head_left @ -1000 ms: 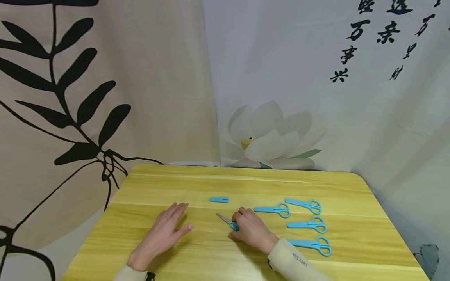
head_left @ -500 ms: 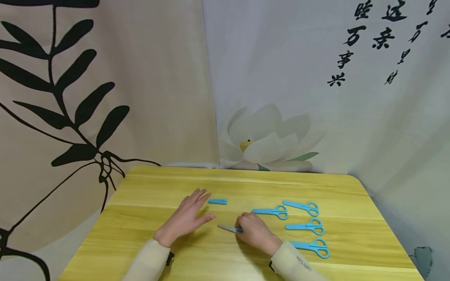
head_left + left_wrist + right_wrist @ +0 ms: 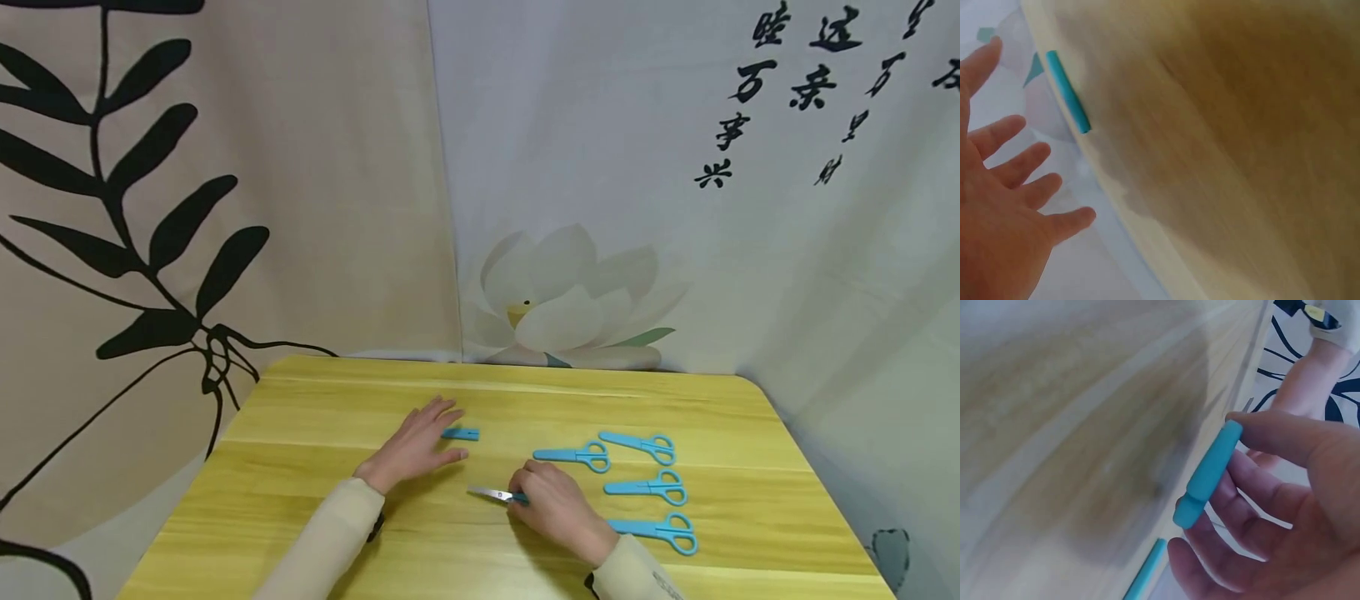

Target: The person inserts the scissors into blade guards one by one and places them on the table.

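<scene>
My right hand (image 3: 558,504) pinches the blue handles of a pair of scissors (image 3: 492,494) between thumb and fingers. Its bare metal blades point left, just above the wooden table. The right wrist view has the blue handle (image 3: 1210,465) end-on in the grip. My left hand (image 3: 415,450) reaches over a small blue blade cover (image 3: 465,434), fingers straight and spread. Part of that cover is hidden behind the hand in the head view. From the left wrist, the cover (image 3: 1068,92) lies on the table apart from the fingers.
Several blue scissors with covered blades lie right of my right hand: one pair (image 3: 573,456) nearest, another (image 3: 639,446) behind, one (image 3: 647,488) lower, and one (image 3: 660,528) partly behind the sleeve. The wooden table (image 3: 315,417) ends at a printed curtain (image 3: 352,208).
My left hand has moved right and forward, from left of the blade cover to over it. The right hand still holds the scissors, whose blades have turned to lie flatter, pointing left.
</scene>
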`<state>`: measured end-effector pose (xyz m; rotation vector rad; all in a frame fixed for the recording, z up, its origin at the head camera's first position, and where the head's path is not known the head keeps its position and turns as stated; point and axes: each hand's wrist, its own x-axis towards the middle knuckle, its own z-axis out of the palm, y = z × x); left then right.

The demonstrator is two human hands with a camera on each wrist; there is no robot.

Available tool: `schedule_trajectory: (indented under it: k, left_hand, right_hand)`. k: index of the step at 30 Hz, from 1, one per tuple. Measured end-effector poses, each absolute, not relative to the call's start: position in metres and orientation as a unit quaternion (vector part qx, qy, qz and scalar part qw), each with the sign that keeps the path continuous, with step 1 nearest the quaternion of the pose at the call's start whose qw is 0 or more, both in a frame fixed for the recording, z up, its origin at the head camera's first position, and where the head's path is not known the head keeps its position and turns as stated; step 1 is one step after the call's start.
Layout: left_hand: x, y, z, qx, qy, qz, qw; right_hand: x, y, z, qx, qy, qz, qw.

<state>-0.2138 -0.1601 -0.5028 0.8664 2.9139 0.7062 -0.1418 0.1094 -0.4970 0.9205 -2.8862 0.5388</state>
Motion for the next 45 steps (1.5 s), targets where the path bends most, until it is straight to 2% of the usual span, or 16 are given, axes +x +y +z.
schedule_trajectory:
  k: [13,23,29,36,45]
  left_hand:
    - [-0.236,-0.151,-0.516,0.294,0.927,0.234,0.023]
    - [-0.238,-0.151,-0.519,0.275,0.925,0.257,0.044]
    - [-0.233,-0.15,-0.518,0.289,0.926,0.238,0.041]
    - [-0.219,-0.15,-0.51,0.308,0.926,0.217,0.01]
    - [-0.198,-0.15,-0.496,0.308,0.921,0.236,-0.009]
  right_hand:
    - [-0.138,0.13,-0.487,0.285,-0.939,0.19,0.043]
    - [-0.139,0.137,-0.488,0.285,-0.934,0.203,0.07]
    - [-0.138,0.141,-0.489,0.278,-0.933,0.212,0.082]
    - [-0.138,0.145,-0.488,0.262,-0.931,0.241,0.085]
    - [-0.142,0.143,-0.486,0.262,-0.93,0.249,0.074]
